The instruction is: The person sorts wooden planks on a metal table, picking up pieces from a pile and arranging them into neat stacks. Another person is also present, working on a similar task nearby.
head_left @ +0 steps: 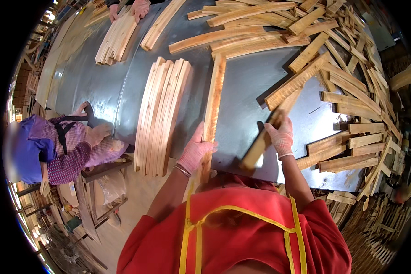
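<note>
My left hand [196, 150], in a pale pink glove, is closed round the near part of a long wooden strip [214, 98], which points away from me across the grey metal table [246, 77]. My right hand [282, 136], gloved alike, grips another wooden strip [260, 148] that slants from near me to the far right. Motion smears its near end. Just beyond, a further rough strip [297, 84] crosses over its far end. Left of my left hand lies a neat row of pale planed strips [162, 116], set side by side and jutting past the table's near edge.
A loose heap of wooden strips [255, 20] spreads over the far side and down the right, with short pieces [367, 140] near the right edge. At left stands a co-worker in purple [64, 146]. Another person's hands [139, 10] touch a bundle of strips [116, 39] at far left.
</note>
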A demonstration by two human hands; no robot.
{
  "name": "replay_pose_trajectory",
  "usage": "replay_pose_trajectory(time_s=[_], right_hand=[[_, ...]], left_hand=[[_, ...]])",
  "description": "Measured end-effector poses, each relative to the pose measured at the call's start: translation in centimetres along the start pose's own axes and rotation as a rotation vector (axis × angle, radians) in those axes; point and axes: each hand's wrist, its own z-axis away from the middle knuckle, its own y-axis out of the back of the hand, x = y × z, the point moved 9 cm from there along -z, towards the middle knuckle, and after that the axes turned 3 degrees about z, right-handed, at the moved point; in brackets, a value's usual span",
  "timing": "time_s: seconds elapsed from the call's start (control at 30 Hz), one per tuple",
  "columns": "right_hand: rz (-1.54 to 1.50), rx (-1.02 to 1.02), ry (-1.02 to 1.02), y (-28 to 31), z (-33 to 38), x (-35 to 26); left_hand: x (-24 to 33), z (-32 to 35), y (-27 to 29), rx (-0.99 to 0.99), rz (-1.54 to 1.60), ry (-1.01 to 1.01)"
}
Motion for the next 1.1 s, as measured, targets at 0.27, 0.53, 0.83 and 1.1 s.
replay_pose_trajectory(time_s=[0.27, 0.53, 0.83, 1.1], right_hand=[[-0.911, -0.949, -0.111, -12.4, 16.5, -8.4], [-1.29, -0.225, -0.173, -1.5, 11.5, -1.6], [-1.14, 1.171, -0.327, 23.0, 20.3, 34.2], [-0.537, 0.984, -1.332, 25.1, 35.2, 70.1]], left_hand=[[0.5, -0.9, -0.6, -0.171, 0.023, -0.134], [4.1, -5.6, -4.6, -0.073, -1.053, -0.552], [4.3, -15.8, -23.5, -0.109, -1.28, -0.538], [-6.2, -12.6, -28.8, 0.233, -2.083, -0.648]])
